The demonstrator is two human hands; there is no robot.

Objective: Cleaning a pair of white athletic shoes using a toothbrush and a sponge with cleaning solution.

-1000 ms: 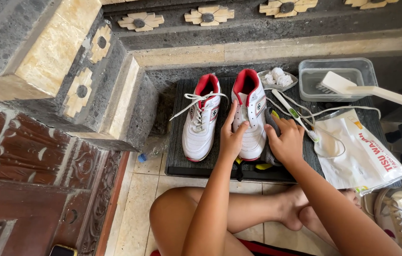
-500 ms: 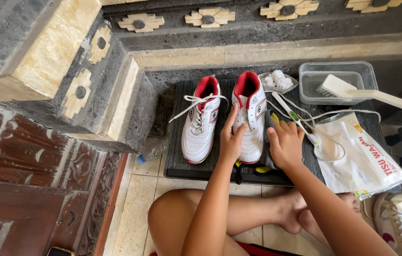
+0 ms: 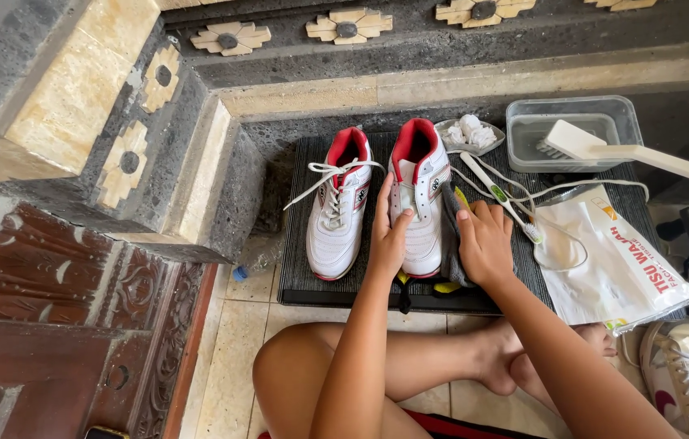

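We find the left hand (image 3: 387,236) laid flat, fingers together, on the right-hand shoe (image 3: 419,195) on the dark mat (image 3: 299,280). The right hand (image 3: 484,244) presses a grey cloth (image 3: 452,244) beside it, fingers loosely spread. Its laces are out (the other shoe (image 3: 338,207) remains laced); the brush (image 3: 604,148) lies across the tub (image 3: 523,130), so scrubbing appears outstanding.

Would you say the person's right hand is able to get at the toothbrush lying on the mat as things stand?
Probably yes. The right hand rests on a grey cloth just beside the toothbrush, and only a loose white lace crosses the mat there.
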